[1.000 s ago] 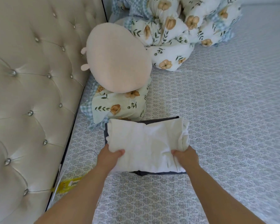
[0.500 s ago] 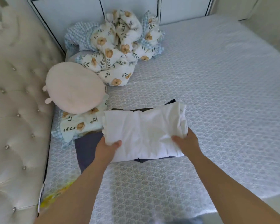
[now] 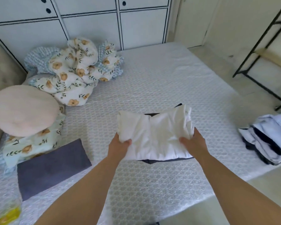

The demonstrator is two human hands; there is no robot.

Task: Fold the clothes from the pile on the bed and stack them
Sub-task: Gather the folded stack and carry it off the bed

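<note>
A folded white garment (image 3: 154,133) lies on top of a folded dark garment (image 3: 150,161), and both are held above the middle of the bed (image 3: 152,82). My left hand (image 3: 119,147) grips the stack's left end, thumb on top. My right hand (image 3: 193,143) grips its right end the same way. A folded grey-blue cloth (image 3: 52,168) lies flat on the bed at the left. A pile of white and dark clothes (image 3: 266,140) sits at the bed's right edge.
A round pink plush cushion (image 3: 23,109) rests on a floral pillow (image 3: 32,143) at the left. A bunched floral quilt (image 3: 76,70) sits at the back by white cabinets (image 3: 88,25). A black metal rack (image 3: 264,46) stands on the floor, right. A yellow packet (image 3: 5,216) lies bottom left.
Both hands lifted the white and dark stack and carried it to the right, away from the pillow. The grey-blue cloth stayed on the bed and is uncovered.
</note>
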